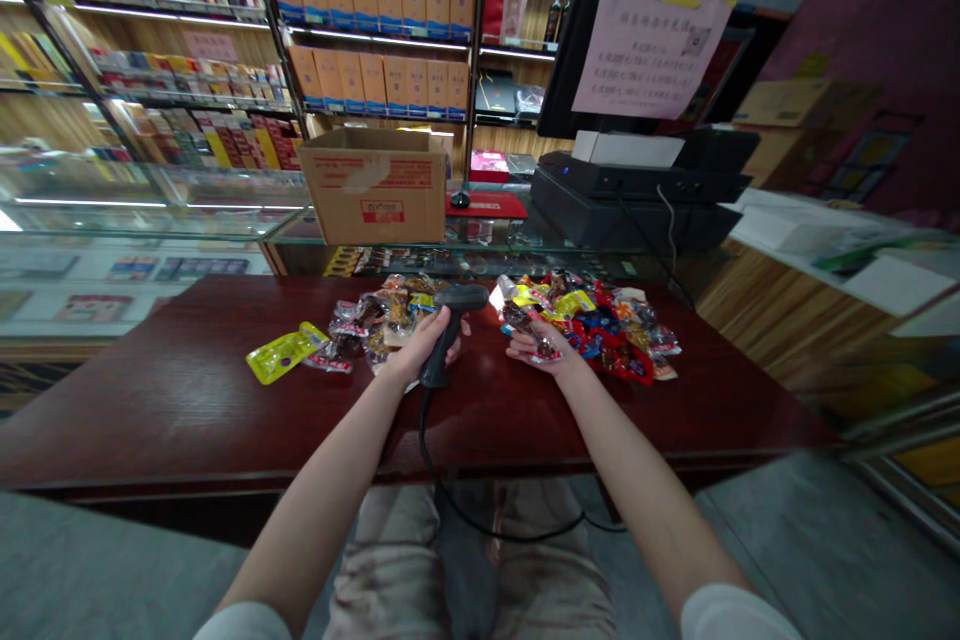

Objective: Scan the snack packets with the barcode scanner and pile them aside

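Black barcode scanner point(454, 318), upright, gripped.
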`<state>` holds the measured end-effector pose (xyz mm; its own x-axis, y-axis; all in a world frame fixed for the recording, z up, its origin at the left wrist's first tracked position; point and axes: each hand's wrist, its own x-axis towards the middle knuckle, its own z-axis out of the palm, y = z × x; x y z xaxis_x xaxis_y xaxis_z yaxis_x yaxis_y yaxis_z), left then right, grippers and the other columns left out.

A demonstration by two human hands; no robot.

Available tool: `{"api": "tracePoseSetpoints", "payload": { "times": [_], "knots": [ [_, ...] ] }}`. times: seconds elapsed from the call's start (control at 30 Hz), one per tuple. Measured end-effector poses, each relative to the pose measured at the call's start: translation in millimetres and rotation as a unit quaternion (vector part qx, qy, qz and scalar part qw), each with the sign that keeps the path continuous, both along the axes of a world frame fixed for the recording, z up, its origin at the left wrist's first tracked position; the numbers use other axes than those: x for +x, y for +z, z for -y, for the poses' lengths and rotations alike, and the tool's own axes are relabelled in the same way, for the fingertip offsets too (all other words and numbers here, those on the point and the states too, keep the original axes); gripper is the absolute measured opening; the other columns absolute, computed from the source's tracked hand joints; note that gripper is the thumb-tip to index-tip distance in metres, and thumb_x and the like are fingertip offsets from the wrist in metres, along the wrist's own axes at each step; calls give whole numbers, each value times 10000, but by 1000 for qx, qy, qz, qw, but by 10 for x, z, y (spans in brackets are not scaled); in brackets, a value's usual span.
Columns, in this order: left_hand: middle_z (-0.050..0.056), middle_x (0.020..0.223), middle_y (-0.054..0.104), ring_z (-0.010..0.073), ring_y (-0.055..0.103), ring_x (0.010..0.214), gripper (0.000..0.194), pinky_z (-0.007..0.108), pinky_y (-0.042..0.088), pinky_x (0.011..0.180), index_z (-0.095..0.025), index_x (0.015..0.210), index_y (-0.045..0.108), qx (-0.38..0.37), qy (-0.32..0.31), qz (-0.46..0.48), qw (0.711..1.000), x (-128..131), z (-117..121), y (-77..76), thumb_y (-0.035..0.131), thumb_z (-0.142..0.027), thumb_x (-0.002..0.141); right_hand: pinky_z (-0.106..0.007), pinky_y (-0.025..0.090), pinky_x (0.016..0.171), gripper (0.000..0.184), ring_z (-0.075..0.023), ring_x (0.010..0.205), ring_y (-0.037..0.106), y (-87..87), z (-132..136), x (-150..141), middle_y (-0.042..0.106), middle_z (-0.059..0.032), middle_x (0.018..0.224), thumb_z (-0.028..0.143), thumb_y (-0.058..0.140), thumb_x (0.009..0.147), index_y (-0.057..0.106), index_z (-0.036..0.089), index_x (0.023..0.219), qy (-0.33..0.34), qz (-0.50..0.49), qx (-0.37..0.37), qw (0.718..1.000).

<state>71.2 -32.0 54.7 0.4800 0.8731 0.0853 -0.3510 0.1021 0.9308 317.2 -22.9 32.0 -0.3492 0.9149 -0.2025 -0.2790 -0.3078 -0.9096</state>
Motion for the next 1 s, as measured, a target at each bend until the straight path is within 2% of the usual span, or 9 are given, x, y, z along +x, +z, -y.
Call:
{"api": "tracePoseSetpoints", "payload": {
  "times": [0.1,0.23,0.33,0.43,0.63,0.7,0.77,0.9,1.0],
  "knots": [
    [-28,453,481,92,431,382,684,207,312,387,-112,942,651,-6,3,-23,1000,-35,-17,11,630,-761,725,-330,459,700,250,-113,435,287,41,-4,1,370,85,519,457,485,918,530,218,861,-32,27,28,999],
    [3,469,528,104,467,390,728,212,321,393,-94,966,671,-4,70,-58,996,-141,-101,-1,601,-780,734,-317,450,632,273,-177,539,516,142,14,59,586,22,668,378,505,875,498,246,1114,-204,150,147,956],
    [0,492,547,107,484,388,657,217,339,390,-100,997,664,-17,181,-81,980,-305,-180,5,652,-711,755,-360,459,725,349,-242,727,618,203,41,170,664,-53,824,348,451,901,500,229,1226,-359,349,234,833],
    [-2,556,588,97,490,380,534,217,367,382,-117,1016,643,-58,278,-88,955,-500,-253,14,693,-601,794,-418,412,858,345,-283,883,624,198,47,295,681,-125,973,292,392,928,561,191,1211,-423,535,236,693],
    [29,611,631,86,488,365,440,211,372,363,-120,976,634,-116,311,-65,941,-598,-370,-91,698,-529,827,-526,336,924,350,-394,1166,495,121,32,316,548,-259,1273,256,470,876,615,124,1165,-450,647,225,572],
    [19,556,597,89,475,357,464,210,367,362,-121,955,639,-127,287,-71,947,-535,-393,-139,682,-565,824,-534,296,986,333,-389,1231,450,120,49,220,544,-230,1314,248,480,874,622,141,1156,-429,650,275,565],
    [17,532,585,97,484,369,479,209,380,374,-129,939,645,-121,261,-79,955,-456,-405,-171,669,-592,820,-510,254,1045,310,-347,1234,464,111,69,75,588,-185,1284,240,468,889,625,166,1146,-374,643,330,581],
    [26,499,565,108,481,385,521,210,377,374,-128,902,667,-121,199,-85,969,-318,-399,-181,580,-640,858,-476,206,1101,240,-273,1151,558,29,35,-278,684,-109,1158,255,475,925,644,213,1089,-219,618,385,649],
    [15,493,538,109,467,386,565,211,365,369,-138,893,674,-120,170,-59,976,-299,-373,-144,542,-685,852,-454,312,1032,227,-256,1072,626,-18,-115,-499,718,-85,1112,356,538,930,667,215,1050,-137,605,306,722]
  ]
}}
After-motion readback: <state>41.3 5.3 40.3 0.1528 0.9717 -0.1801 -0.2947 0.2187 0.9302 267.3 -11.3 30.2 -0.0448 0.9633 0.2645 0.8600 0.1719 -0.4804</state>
